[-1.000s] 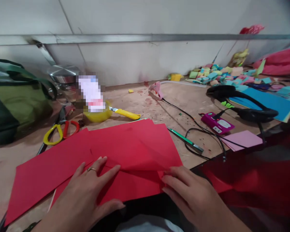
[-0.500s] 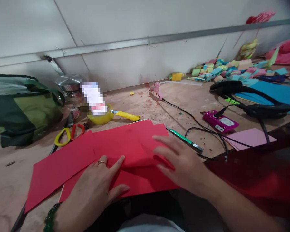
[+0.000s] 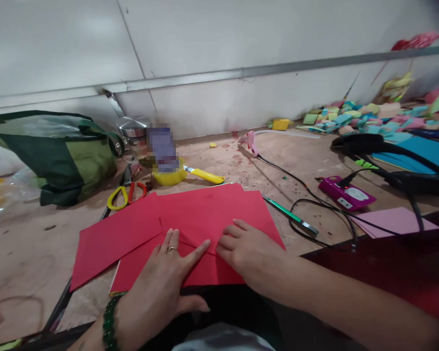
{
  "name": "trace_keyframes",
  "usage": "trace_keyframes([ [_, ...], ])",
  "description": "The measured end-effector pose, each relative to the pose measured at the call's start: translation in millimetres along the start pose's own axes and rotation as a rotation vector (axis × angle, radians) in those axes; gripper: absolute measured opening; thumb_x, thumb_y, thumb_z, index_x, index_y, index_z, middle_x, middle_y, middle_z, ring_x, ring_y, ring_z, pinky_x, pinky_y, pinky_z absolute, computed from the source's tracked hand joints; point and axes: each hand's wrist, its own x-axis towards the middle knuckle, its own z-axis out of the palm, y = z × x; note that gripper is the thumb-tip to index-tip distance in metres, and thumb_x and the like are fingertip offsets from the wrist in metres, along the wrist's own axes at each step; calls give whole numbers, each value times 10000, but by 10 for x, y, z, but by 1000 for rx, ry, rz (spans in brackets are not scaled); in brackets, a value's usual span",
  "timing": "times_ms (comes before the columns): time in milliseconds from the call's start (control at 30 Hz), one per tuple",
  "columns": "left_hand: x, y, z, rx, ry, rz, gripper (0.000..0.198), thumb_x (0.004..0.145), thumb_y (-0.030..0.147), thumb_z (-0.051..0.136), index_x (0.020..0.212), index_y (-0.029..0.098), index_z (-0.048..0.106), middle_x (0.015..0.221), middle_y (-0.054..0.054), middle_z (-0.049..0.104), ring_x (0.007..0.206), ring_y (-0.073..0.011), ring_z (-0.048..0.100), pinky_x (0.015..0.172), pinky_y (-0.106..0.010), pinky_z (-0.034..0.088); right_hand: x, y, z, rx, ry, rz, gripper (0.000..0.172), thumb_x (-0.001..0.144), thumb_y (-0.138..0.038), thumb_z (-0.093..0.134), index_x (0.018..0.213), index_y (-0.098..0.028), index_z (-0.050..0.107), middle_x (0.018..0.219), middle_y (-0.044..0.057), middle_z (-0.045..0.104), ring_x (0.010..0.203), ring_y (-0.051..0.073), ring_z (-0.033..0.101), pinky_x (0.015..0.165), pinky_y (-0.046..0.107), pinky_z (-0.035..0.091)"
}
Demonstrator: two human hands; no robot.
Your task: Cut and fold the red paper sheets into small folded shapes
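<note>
Red paper (image 3: 208, 207) flat under left hand (image 3: 161, 282), fingers (image 3: 196, 250) spread, and right hand (image 3: 250, 251), fingers (image 3: 227, 242) close together

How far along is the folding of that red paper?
Early, it seems. Done: a diagonal crease already shows on the top red sheet. In hand: the left hand pins it flat while the right hand presses the fold. Left: the scissors, yellow knife and glue gun lie untouched behind.

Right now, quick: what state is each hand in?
Left hand: open, flat on the red paper, fingers spread.
Right hand: open, fingers bent, pressing down on the same paper; grips nothing visible.
</note>
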Motion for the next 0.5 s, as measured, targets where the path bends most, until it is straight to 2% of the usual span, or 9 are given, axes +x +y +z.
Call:
trace_keyframes([
  [100,-25,5,-9,-28,51,17,854,741,775,472,1461,338,329,1421,-245,408,1284,-445,433,965,-563,421,-204,-104,87,-74,16,10,166,734,-208,658,879,-137,697,921,114,689,879,266,558,946,468,348],
  [167,-23,21,-15,2,85,10,776,820,741,370,1464,309,338,1390,-246,447,1280,-429,442,960,-565,420,-360,-172,48,-81,40,77,116,727,-198,653,828,-154,689,886,106,684,838,252,550,899,443,360],
  [267,19,59,-37,136,131,5,597,925,551,399,1439,248,402,1295,-232,545,1247,-406,474,963,-574,399,-491,-207,-71,-89,105,213,50,729,-171,617,762,-176,654,792,78,660,761,235,532,785,401,385],
  [333,64,84,-60,211,165,11,491,946,425,428,1385,208,471,1172,-217,619,1161,-386,538,944,-574,398,-498,-181,-107,-119,157,258,134,704,-136,600,824,-172,649,860,86,665,789,245,541,756,391,390],
  [400,115,105,-82,234,201,11,419,929,379,462,1290,185,549,1082,-201,647,1089,-373,571,924,-570,404,-471,-133,-81,-144,182,248,267,688,-100,589,943,-158,645,980,102,667,839,251,555,749,380,398],
  [433,141,117,-90,227,225,12,384,910,376,488,1224,179,588,1090,-199,642,1091,-372,565,930,-571,399,-453,-109,-52,-149,180,220,272,694,-87,584,950,-153,643,985,103,669,833,244,562,735,369,403],
  [500,192,146,-105,180,276,47,325,866,329,539,1140,176,622,1173,-189,612,1147,-365,531,970,-562,377,-415,-72,-2,-141,174,162,157,733,-79,570,847,-160,641,866,78,676,755,217,564,674,340,405],
])
